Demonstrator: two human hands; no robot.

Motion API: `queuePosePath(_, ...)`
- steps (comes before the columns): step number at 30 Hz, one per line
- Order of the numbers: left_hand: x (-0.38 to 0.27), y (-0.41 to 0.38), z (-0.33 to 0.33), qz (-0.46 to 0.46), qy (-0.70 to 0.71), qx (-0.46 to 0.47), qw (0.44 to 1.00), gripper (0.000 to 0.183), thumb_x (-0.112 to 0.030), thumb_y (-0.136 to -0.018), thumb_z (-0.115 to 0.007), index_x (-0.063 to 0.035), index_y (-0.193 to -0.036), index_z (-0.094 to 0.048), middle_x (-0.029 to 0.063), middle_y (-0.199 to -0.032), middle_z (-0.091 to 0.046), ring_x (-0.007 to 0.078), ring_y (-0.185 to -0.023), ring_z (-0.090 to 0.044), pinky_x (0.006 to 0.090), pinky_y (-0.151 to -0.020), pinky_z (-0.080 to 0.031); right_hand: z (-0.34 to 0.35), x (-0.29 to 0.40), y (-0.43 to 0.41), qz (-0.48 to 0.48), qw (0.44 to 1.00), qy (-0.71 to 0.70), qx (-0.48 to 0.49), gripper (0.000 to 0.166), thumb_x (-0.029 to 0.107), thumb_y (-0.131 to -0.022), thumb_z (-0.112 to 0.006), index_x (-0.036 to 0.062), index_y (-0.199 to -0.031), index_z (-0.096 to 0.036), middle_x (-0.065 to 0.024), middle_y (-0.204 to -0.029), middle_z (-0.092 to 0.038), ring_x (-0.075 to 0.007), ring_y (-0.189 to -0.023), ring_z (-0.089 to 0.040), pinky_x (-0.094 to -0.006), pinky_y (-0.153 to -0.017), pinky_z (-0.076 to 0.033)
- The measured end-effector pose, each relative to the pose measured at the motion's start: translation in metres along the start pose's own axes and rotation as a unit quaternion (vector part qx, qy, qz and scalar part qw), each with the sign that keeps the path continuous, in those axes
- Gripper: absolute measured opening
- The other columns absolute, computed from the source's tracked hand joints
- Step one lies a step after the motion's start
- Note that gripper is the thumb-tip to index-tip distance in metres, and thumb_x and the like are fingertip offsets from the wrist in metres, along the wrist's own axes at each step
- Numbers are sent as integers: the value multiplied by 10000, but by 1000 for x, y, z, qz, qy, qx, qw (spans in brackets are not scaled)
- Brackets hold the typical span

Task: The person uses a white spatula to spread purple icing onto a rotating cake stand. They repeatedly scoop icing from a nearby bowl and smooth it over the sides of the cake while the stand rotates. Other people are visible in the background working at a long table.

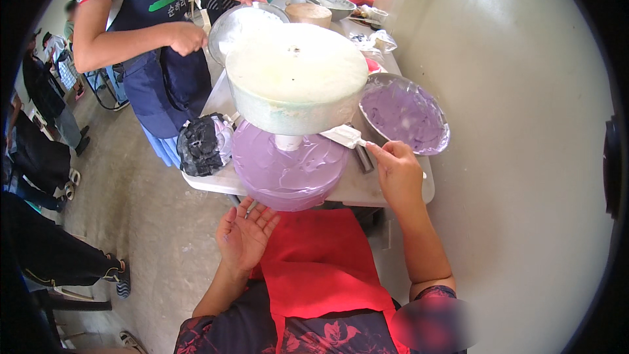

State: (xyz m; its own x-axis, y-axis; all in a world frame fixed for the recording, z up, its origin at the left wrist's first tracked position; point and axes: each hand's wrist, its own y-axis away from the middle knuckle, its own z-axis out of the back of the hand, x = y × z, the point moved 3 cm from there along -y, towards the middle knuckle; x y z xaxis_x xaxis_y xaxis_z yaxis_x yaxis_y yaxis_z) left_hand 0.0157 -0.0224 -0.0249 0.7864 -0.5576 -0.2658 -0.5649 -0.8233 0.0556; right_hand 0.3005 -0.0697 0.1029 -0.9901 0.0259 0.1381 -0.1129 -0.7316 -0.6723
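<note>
A round lower cake tier point(290, 177) covered in purple icing stands at the near edge of the table. Above it, on a short white pillar point(288, 142), sits a wider pale round tier point(297, 66) with a small hole in its top. My right hand point(400, 172) grips a white spatula point(344, 136), its blade at the right side of the purple tier, just under the pale one. Palm up, my left hand point(248, 233) is by the front left of the purple tier with nothing in it; whether its fingertips touch the icing I cannot tell.
A metal bowl of purple icing point(405, 113) stands right, close to the wall point(501, 108). A bundled black and white cloth point(205, 145) lies left on the white table point(214, 184). Across from me, a co-worker in a navy apron point(162, 73) holds a bowl of white icing point(248, 27).
</note>
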Motion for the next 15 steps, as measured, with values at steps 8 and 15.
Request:
queuePosePath(8,0,0,0,-2,1,0,1000,451,-371,-931,-452,-38,-1224,-526,192,-1208,-586,356,-1181,-522,519,-1079,-330,5,4,5,0,1000,-9,-4,275,51,-772,-637,165,-1000,-741,-73,-806,-603,-255,-779,-602,-375,-677,-493)
queuePosePath(15,0,0,-4,-5,-2,-1,1000,432,-360,-937,-444,-41,-1211,-539,183,-1177,-602,349,-1168,-531,520,-1080,-330,9,8,12,-12,1000,-14,7,284,33,-765,-634,155,-998,-740,-74,-829,-604,-256,-800,-602,-376,-686,-488)
